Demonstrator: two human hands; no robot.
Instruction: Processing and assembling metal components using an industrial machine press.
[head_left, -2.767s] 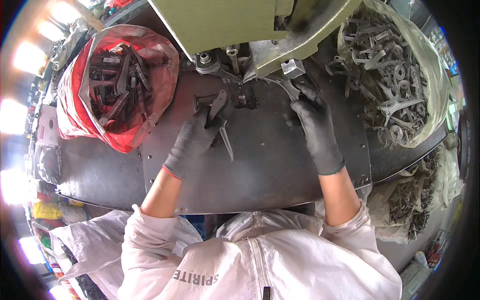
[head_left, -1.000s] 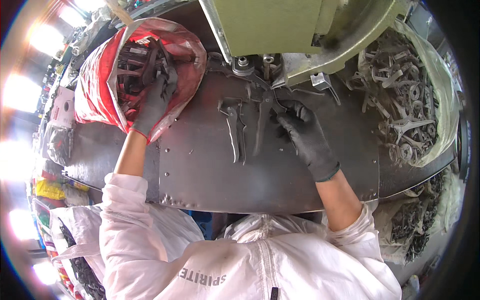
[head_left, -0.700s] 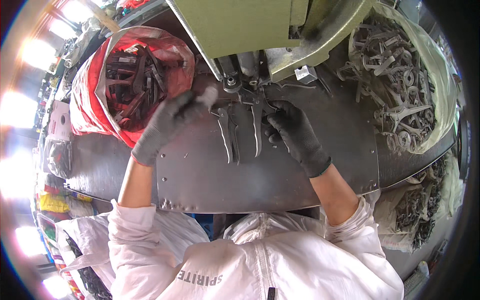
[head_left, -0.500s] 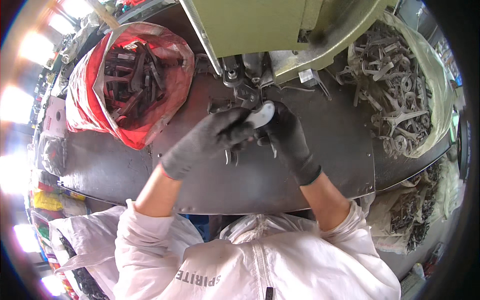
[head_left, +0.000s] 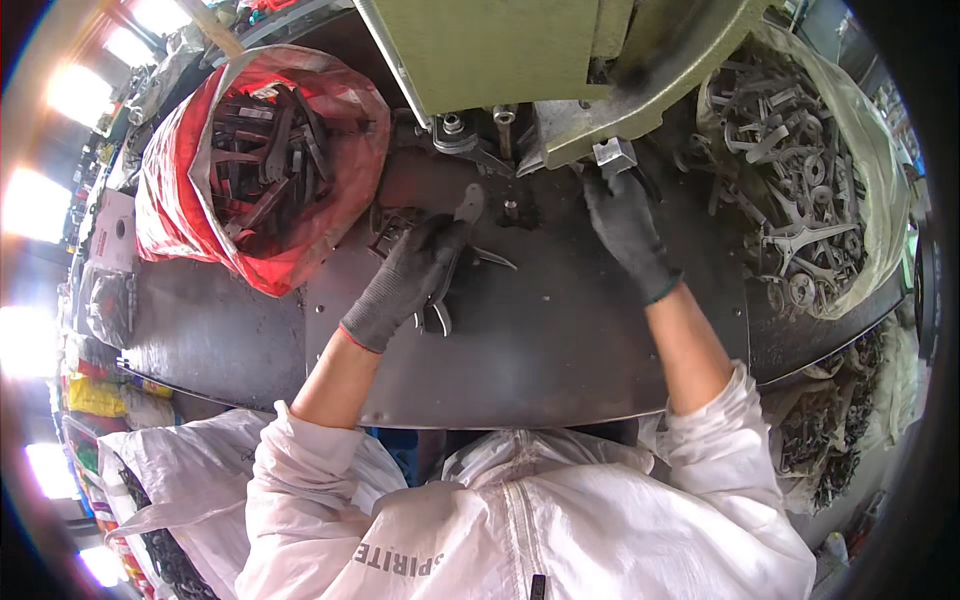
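My left hand (head_left: 415, 265), in a dark grey glove, is closed around a grey metal lever-like part (head_left: 470, 203) whose rounded end sticks out above the fingers. Curved metal prongs (head_left: 438, 317) show below that hand; I cannot tell whether they belong to the held part. Close beside it, more metal parts (head_left: 390, 228) lie on the dark table. My right hand (head_left: 625, 228), also gloved, reaches up with fingers stretched apart to a small shiny metal block (head_left: 613, 155) beside the machine. Its fingertips are partly hidden there. Between the hands, a small upright metal pin (head_left: 511, 209) stands on the table.
A green machine (head_left: 500, 55) overhangs the dark metal table (head_left: 540, 360), with a bolt and metal tooling under its head. To the left stands a red-and-white sack (head_left: 170, 200) of dark metal parts. On the right, a pale sack (head_left: 885, 200) holds grey metal castings (head_left: 800, 235).
My hands have moved apart: the left went left with the metal part, the right went right and up to the block. The pin between them is now exposed.
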